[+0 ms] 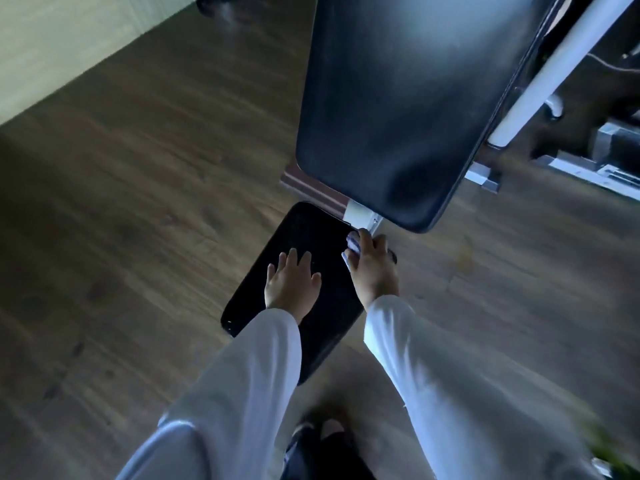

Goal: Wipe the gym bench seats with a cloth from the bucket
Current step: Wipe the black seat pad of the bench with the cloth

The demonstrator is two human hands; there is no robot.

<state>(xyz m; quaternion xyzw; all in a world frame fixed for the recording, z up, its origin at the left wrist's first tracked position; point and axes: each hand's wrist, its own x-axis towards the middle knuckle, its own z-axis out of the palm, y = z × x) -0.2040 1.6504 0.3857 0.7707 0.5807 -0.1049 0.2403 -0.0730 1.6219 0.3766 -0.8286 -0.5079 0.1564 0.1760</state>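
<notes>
**Wiping the seat pad: far right corner, hinge end**

Right hand (pixel 372 268): fingers curled over a bunched pale cloth (pixel 350 249), pressing it onto the far right corner of the black seat pad (pixel 311 233), just below the white frame bracket (pixel 362 214). Only a small part of the cloth shows beside the fingers.

Left hand (pixel 292 282): flat, fingers spread, holding nothing; rests on the seat pad approx. mid-surface, bracing it.

Procedure (judged from this view):
1. Keep the left palm down so the pad doesn't rock under pressure.
2. Work the cloth along the far edge first; grime tends to collect at the gap next to the bracket.
3. Then pull overlapping strokes toward the near edge, left edge to right edge. Shift the left hand before the cloth reaches it, then wipe the patch it covered.
4. Refold the cloth when a face looks soiled.

Backrest pad (pixel 391 98), tilted up beyond the bracket, comes next. Bucket not in view. Wood-look floor (pixel 138 202) lies under the bench.
</notes>
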